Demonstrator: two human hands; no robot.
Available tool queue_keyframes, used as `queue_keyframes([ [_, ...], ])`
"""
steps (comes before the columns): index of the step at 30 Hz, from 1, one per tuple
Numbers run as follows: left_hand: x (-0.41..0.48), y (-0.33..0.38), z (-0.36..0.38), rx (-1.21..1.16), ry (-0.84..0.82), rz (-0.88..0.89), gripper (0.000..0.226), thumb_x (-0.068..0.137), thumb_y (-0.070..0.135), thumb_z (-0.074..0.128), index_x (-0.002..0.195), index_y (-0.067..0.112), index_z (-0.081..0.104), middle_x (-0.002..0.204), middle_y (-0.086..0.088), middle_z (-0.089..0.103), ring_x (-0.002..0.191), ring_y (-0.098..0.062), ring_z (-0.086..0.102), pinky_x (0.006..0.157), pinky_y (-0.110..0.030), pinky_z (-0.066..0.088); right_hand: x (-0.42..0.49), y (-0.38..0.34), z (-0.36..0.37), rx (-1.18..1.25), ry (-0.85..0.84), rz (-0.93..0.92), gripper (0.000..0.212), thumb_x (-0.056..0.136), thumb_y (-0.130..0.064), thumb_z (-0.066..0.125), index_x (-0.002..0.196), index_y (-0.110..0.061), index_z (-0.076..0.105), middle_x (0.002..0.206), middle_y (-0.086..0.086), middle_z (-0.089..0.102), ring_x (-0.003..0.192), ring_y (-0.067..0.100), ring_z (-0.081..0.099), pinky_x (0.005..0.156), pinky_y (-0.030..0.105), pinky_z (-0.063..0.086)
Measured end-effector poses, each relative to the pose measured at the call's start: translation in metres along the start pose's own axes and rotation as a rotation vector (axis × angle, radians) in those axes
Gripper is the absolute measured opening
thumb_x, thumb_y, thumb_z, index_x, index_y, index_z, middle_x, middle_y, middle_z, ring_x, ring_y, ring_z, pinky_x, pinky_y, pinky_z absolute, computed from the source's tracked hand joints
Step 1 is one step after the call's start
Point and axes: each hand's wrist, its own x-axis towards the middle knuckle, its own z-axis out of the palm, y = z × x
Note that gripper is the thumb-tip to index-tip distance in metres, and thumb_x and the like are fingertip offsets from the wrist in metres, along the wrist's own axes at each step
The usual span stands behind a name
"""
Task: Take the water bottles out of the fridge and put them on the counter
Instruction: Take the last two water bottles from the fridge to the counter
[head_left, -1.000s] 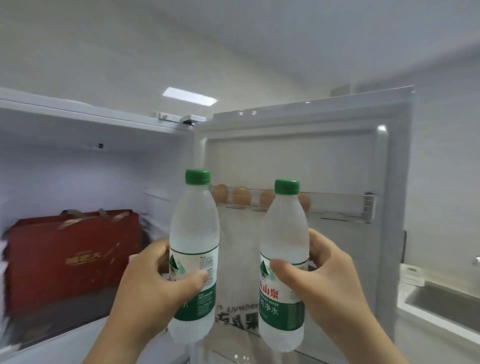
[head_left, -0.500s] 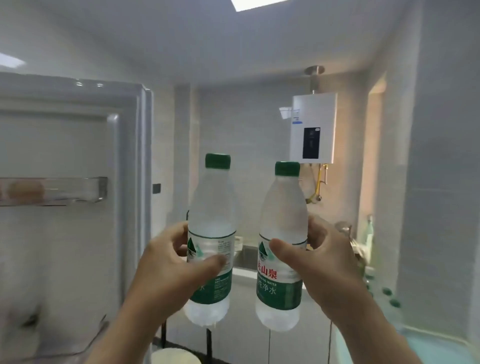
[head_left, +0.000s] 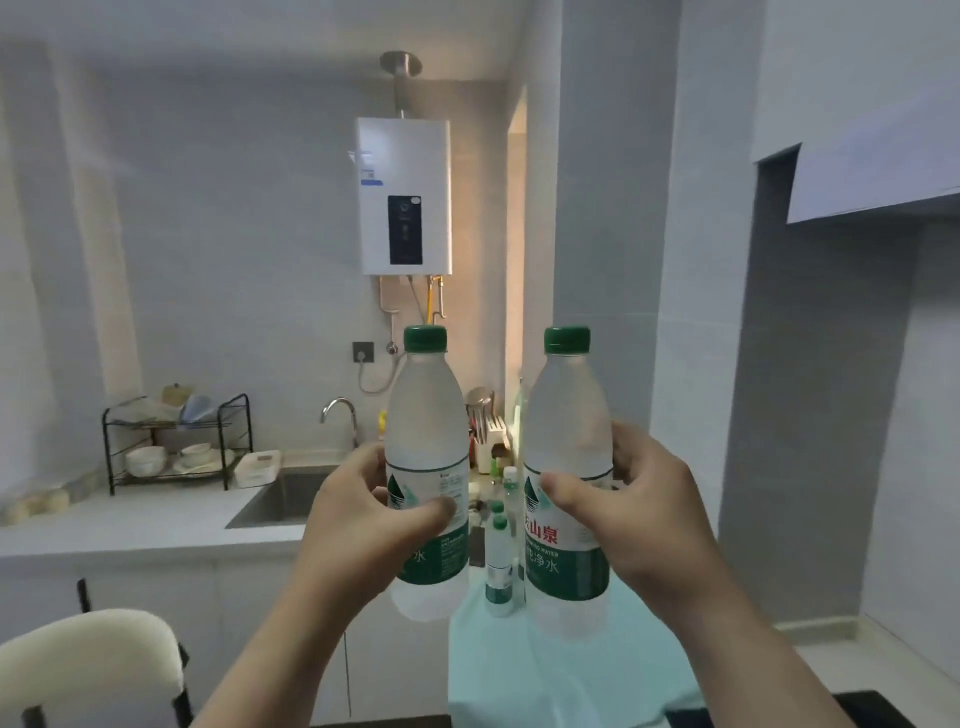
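Note:
I hold two clear water bottles with green caps and green labels upright in front of me. My left hand (head_left: 363, 514) is wrapped around the left bottle (head_left: 427, 431) at its label. My right hand (head_left: 634, 514) grips the right bottle (head_left: 567, 431) the same way. Between and behind them, more small green-capped bottles (head_left: 500, 561) stand on a light turquoise surface (head_left: 571, 675). The grey counter (head_left: 130, 519) with a sink (head_left: 291, 493) lies to the left. The fridge is out of view.
A black dish rack (head_left: 176, 441) with bowls stands on the counter's left, a white box (head_left: 257, 467) beside the sink, a tap (head_left: 340, 415) behind it. A white water heater (head_left: 405, 197) hangs on the wall. A knife block (head_left: 488, 436) stands far back. A cream chair back (head_left: 88, 665) is at lower left.
My view has swung right, away from the open fridge to the kitchen counter and sink. Both hands keep the same hold on their bottles.

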Motion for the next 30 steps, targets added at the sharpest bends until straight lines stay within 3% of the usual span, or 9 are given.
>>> queue_keyframes([
  [3, 0.028, -0.033, 0.041, -0.033, -0.051, -0.027, 0.045, 0.051, 0.023, 0.079, 0.094, 0.032, 0.067, 0.085, 0.018, 0.076, 0.077, -0.003, 0.072, 0.053, -0.014, 0.053, 0.018, 0.044, -0.013, -0.039, 0.052, 0.065, 0.034, 0.072, -0.015, 0.084, 0.100, -0.028, 0.069, 0.090, -0.009, 0.077, 0.081, 0.009, 0.073, 0.067, 0.029, 0.060],
  [7, 0.073, -0.087, 0.079, -0.070, -0.103, -0.089, 0.048, 0.051, 0.022, 0.078, 0.097, 0.031, 0.067, 0.084, 0.019, 0.076, 0.074, -0.002, 0.072, 0.062, -0.023, 0.057, 0.049, 0.104, -0.005, -0.126, 0.122, 0.162, 0.050, 0.056, -0.040, 0.079, 0.103, -0.031, 0.068, 0.093, -0.008, 0.076, 0.087, 0.012, 0.072, 0.077, 0.041, 0.061],
  [11, 0.118, -0.155, 0.103, -0.048, -0.158, -0.137, 0.053, 0.049, 0.031, 0.079, 0.101, 0.036, 0.066, 0.087, 0.021, 0.075, 0.077, -0.002, 0.071, 0.066, -0.029, 0.059, 0.082, 0.174, 0.010, -0.235, 0.143, 0.256, 0.053, 0.052, -0.043, 0.076, 0.103, -0.033, 0.066, 0.094, -0.008, 0.075, 0.090, 0.014, 0.071, 0.078, 0.044, 0.060],
  [15, 0.152, -0.233, 0.132, -0.011, -0.206, -0.211, 0.068, 0.047, 0.039, 0.077, 0.113, 0.038, 0.061, 0.092, 0.017, 0.073, 0.083, -0.003, 0.069, 0.069, -0.033, 0.059, 0.110, 0.253, 0.024, -0.352, 0.133, 0.380, 0.056, 0.049, -0.047, 0.076, 0.102, -0.042, 0.059, 0.096, -0.013, 0.071, 0.090, 0.011, 0.068, 0.073, 0.037, 0.060],
  [18, 0.163, -0.288, 0.158, 0.037, -0.227, -0.303, 0.059, 0.048, 0.041, 0.075, 0.104, 0.047, 0.056, 0.093, 0.019, 0.070, 0.085, -0.002, 0.066, 0.066, -0.030, 0.056, 0.122, 0.312, 0.032, -0.390, 0.127, 0.479, 0.054, 0.047, -0.050, 0.076, 0.095, -0.047, 0.052, 0.094, -0.017, 0.068, 0.087, 0.004, 0.066, 0.065, 0.023, 0.054],
  [22, 0.165, -0.354, 0.193, 0.107, -0.243, -0.420, 0.051, 0.046, 0.045, 0.072, 0.093, 0.040, 0.052, 0.086, 0.018, 0.067, 0.078, -0.002, 0.064, 0.053, -0.021, 0.048, 0.128, 0.389, 0.041, -0.431, 0.110, 0.586, 0.050, 0.049, -0.046, 0.075, 0.090, -0.047, 0.048, 0.092, -0.020, 0.063, 0.081, -0.003, 0.061, 0.054, 0.014, 0.045],
  [24, 0.159, -0.386, 0.211, 0.132, -0.246, -0.485, 0.048, 0.049, 0.041, 0.073, 0.091, 0.039, 0.050, 0.087, 0.015, 0.066, 0.076, -0.005, 0.064, 0.048, -0.020, 0.047, 0.126, 0.424, 0.044, -0.446, 0.094, 0.635, 0.050, 0.052, -0.043, 0.076, 0.091, -0.046, 0.045, 0.094, -0.018, 0.062, 0.083, -0.001, 0.060, 0.057, 0.018, 0.047],
  [28, 0.142, -0.437, 0.239, 0.186, -0.223, -0.573, 0.046, 0.055, 0.041, 0.075, 0.092, 0.037, 0.048, 0.086, 0.012, 0.066, 0.076, -0.010, 0.065, 0.059, -0.032, 0.057, 0.118, 0.476, 0.047, -0.471, 0.074, 0.693, 0.053, 0.055, -0.039, 0.077, 0.096, -0.041, 0.043, 0.094, -0.016, 0.060, 0.083, 0.000, 0.059, 0.059, 0.022, 0.046],
  [30, 0.138, -0.458, 0.250, 0.204, -0.222, -0.607, 0.047, 0.055, 0.039, 0.074, 0.094, 0.036, 0.048, 0.085, 0.011, 0.066, 0.075, -0.012, 0.066, 0.056, -0.032, 0.056, 0.116, 0.498, 0.048, -0.472, 0.054, 0.714, 0.054, 0.057, -0.036, 0.078, 0.100, -0.038, 0.044, 0.095, -0.015, 0.060, 0.084, 0.004, 0.059, 0.061, 0.023, 0.046],
])
